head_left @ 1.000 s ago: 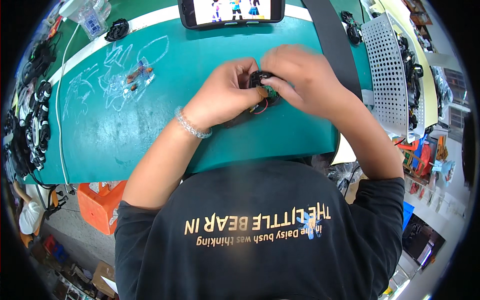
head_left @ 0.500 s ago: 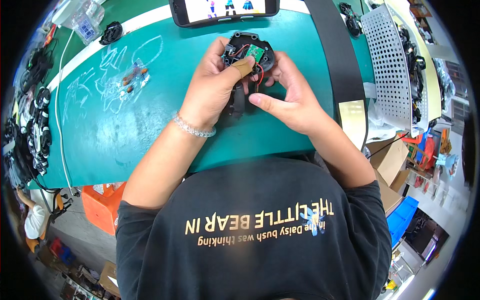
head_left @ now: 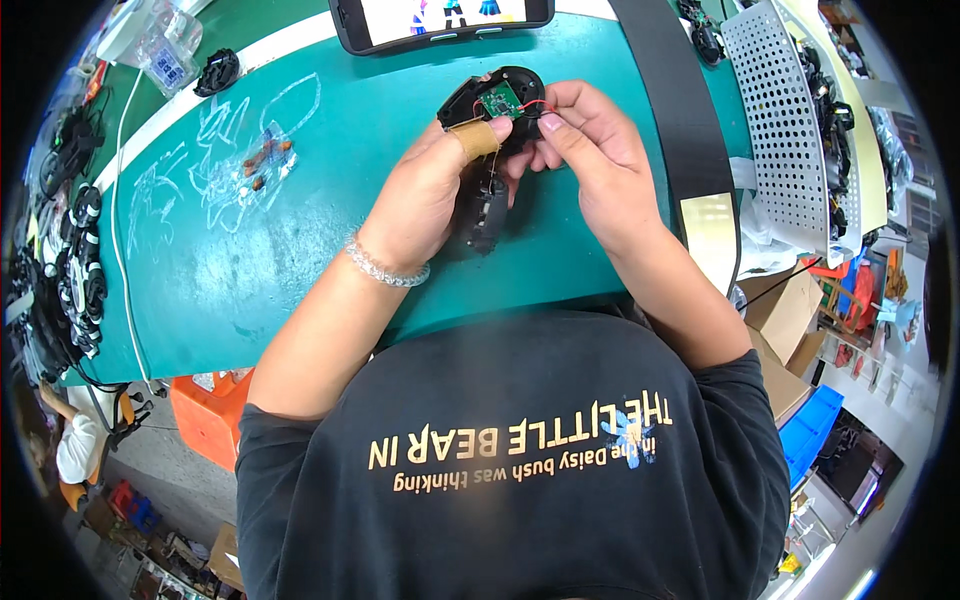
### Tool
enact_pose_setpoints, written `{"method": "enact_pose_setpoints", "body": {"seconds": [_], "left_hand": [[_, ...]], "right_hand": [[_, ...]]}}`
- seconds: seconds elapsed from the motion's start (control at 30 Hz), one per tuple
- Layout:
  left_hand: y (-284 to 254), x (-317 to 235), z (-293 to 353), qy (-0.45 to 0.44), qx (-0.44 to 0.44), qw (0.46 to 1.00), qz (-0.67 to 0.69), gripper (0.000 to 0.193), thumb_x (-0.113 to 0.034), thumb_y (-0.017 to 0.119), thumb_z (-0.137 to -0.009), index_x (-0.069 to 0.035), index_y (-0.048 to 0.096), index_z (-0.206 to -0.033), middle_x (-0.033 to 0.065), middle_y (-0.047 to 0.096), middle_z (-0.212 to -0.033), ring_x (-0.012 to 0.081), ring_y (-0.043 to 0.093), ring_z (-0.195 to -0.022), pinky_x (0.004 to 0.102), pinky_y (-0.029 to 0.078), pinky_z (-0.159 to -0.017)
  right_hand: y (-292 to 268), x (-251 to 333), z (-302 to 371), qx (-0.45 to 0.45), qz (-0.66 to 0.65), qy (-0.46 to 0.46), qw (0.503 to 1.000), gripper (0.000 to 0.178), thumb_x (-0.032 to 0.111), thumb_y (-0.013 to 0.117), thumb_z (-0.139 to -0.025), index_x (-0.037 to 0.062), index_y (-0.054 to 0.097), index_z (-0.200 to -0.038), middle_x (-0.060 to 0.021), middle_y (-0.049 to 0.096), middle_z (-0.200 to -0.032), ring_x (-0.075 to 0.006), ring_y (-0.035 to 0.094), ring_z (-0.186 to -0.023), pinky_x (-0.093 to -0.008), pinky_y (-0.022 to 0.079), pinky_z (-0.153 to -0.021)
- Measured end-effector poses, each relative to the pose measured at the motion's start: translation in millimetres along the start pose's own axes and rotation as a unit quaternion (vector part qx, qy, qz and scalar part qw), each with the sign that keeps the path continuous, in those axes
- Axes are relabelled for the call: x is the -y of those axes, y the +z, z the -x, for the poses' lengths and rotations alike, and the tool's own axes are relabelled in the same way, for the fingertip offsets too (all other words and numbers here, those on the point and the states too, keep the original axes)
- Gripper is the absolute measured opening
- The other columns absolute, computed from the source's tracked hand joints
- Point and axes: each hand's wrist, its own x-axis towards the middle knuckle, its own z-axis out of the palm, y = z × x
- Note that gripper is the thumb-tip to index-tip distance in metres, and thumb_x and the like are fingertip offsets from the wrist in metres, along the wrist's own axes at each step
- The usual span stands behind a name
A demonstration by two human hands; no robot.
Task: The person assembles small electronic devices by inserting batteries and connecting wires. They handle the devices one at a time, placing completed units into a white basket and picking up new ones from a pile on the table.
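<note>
A black plastic housing [head_left: 521,80], open on top, is held over the green table by my left hand [head_left: 420,205]. Inside it lies a green circuit board [head_left: 502,99], with my left thumb, wrapped in tan tape, pressing near the board's lower edge. My right hand [head_left: 607,165] pinches a red wire [head_left: 536,104] that runs from the board, thumb against forefinger at the housing's right side. Below the housing hangs a black elongated part [head_left: 487,218], joined by thin wires. The fingers under the housing are mostly hidden.
A phone [head_left: 445,25] stands at the far edge of the green table [head_left: 330,230]. Small brown-tipped pieces [head_left: 268,160] lie left of my hands. Black cables [head_left: 75,270] pile up at far left. A perforated white basket [head_left: 780,120] of black parts stands at right, beyond a black strip [head_left: 665,90].
The housing has been turned and tilted in my left hand, and the part hanging below has swung round. My right hand has closed from spread fingers to a pinch on the red wire.
</note>
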Motion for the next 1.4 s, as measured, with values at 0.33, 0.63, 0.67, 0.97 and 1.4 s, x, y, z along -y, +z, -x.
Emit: {"method": "enact_pose_setpoints", "body": {"seconds": [0.33, 0.63, 0.67, 0.97, 1.4], "left_hand": [[3.4, 5.8, -2.9, -0.011, -0.031, 0.999, 0.024, 0.03, -0.028, 0.051, -0.089, -0.006, 0.048, -0.109, 0.0013, 0.053, -0.083, 0.0078, 0.05, -0.07, 0.0207, 0.041, -0.06], [3.6, 5.0, -3.4, -0.021, -0.035, 0.999, -0.025, 0.052, -0.015, 0.066, -0.078, -0.005, 0.042, -0.123, -0.0008, 0.053, -0.08, 0.0043, 0.047, -0.063, 0.0187, 0.038, -0.053], [2.7, 5.0, -3.8, -0.021, -0.035, 0.999, -0.025, 0.051, -0.014, 0.065, -0.078, -0.005, 0.042, -0.122, -0.0009, 0.053, -0.079, 0.0042, 0.047, -0.063, 0.0188, 0.038, -0.053], [-4.5, 1.6, -6.0, -0.03, 0.058, 0.998, 0.012, 0.043, -0.008, 0.059, -0.075, -0.003, 0.046, -0.115, 0.003, 0.056, -0.081, 0.0086, 0.052, -0.066, 0.0214, 0.043, -0.06], [1.5, 2.7, -2.5, 0.06, 0.082, 0.981, -0.166, 0.057, -0.004, 0.063, -0.071, -0.002, 0.036, -0.122, 0.0055, 0.05, -0.104, 0.0124, 0.053, -0.089, 0.0267, 0.045, -0.078]], "right_hand": [[8.9, 3.1, -2.9, 0.005, 0.001, 0.015, 1.0, 0.012, 0.0, 0.05, -0.086, -0.0025, 0.052, -0.098, -0.0056, 0.06, -0.08, -0.0097, 0.057, -0.065, -0.023, 0.048, -0.061], [-2.8, 7.8, -15.5, -0.013, 0.062, -0.047, 0.997, 0.012, 0.0, 0.053, -0.084, -0.0038, 0.053, -0.096, -0.006, 0.062, -0.082, -0.0078, 0.058, -0.074, -0.0229, 0.047, -0.064], [-3.0, 7.9, -15.9, -0.011, 0.066, -0.048, 0.997, 0.011, 0.0, 0.053, -0.084, -0.0037, 0.053, -0.095, -0.0057, 0.062, -0.081, -0.0075, 0.058, -0.074, -0.0228, 0.047, -0.064], [-12.9, 11.3, -18.3, 0.037, 0.096, 0.015, 0.995, 0.009, 0.005, 0.053, -0.084, -0.0031, 0.056, -0.086, -0.003, 0.06, -0.075, -0.007, 0.053, -0.07, -0.024, 0.044, -0.063], [-11.4, 79.7, -37.7, 0.227, 0.602, -0.027, 0.765, 0.015, 0.012, 0.055, -0.071, -0.0015, 0.054, -0.076, -0.0153, 0.052, -0.067, -0.0274, 0.051, -0.062, -0.0354, 0.04, -0.057]]}}
